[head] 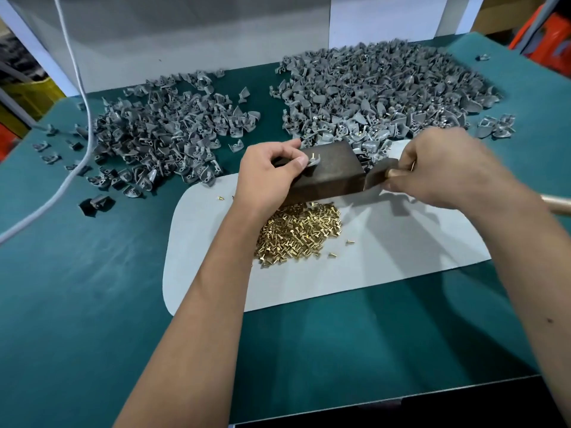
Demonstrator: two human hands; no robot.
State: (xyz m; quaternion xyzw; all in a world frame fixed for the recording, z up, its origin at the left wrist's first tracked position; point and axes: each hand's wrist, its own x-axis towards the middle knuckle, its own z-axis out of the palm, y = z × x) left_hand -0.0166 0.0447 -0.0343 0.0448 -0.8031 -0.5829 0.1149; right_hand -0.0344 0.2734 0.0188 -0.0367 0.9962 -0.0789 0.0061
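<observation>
On a green table (92, 304), your left hand (265, 177) fingers (296, 164) pinch a grey part (313, 160) atop a brown block (333, 177). Your right hand (441, 171) fingers clamp a hammer (378, 177) just right of it. Loose rivets (299, 233) lie nearer you, and grey heaps (386, 97) lie beyond.

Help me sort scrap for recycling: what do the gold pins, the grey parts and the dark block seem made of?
Gold pins: likely brass, bright yellow metallic shine. Grey parts: probably cast metal, matt grey with dull glints; plastic cannot be ruled out. Dark block: seemingly steel or iron, brown-black, flat faces, faint sheen.
</observation>
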